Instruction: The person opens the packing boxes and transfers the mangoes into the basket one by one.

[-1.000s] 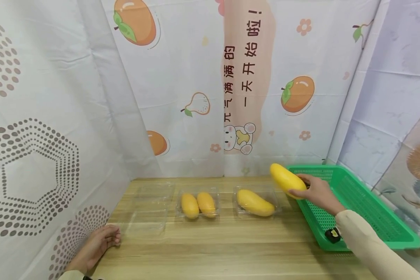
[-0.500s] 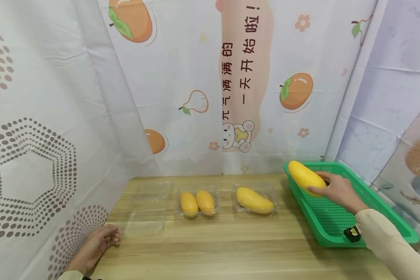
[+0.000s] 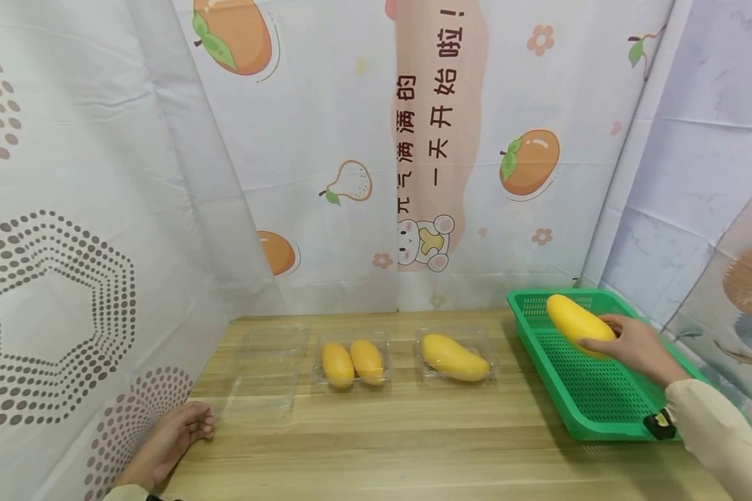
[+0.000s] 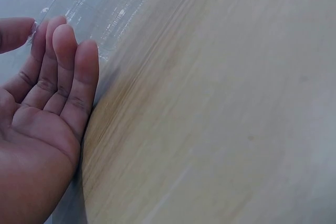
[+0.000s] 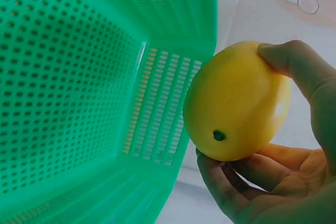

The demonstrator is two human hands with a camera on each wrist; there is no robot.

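My right hand [image 3: 639,348] grips a long yellow mango [image 3: 578,324] over the green basket [image 3: 567,410]. In the right wrist view, thumb and fingers pinch the mango [image 5: 236,103] from opposite sides, its dark stem spot facing the camera. My left hand [image 3: 178,435] rests at the table's left edge with loosely curled fingers and holds nothing. The left wrist view has its palm [image 4: 42,124] turned up beside the wood. Two smaller orange-yellow mangoes [image 3: 352,363] lie in one clear plastic box [image 3: 385,341]. Another long mango [image 3: 454,358] lies in a second clear box [image 3: 485,334].
An open clear plastic box [image 3: 263,393] with nothing in it stands at the left of the wooden table [image 3: 382,445]. Printed curtains [image 3: 326,104] enclose the table at the back and sides. The basket sits by the right curtain.
My right hand has carried the mango to the right, from the basket's left rim to above its inside. The left hand stays put.
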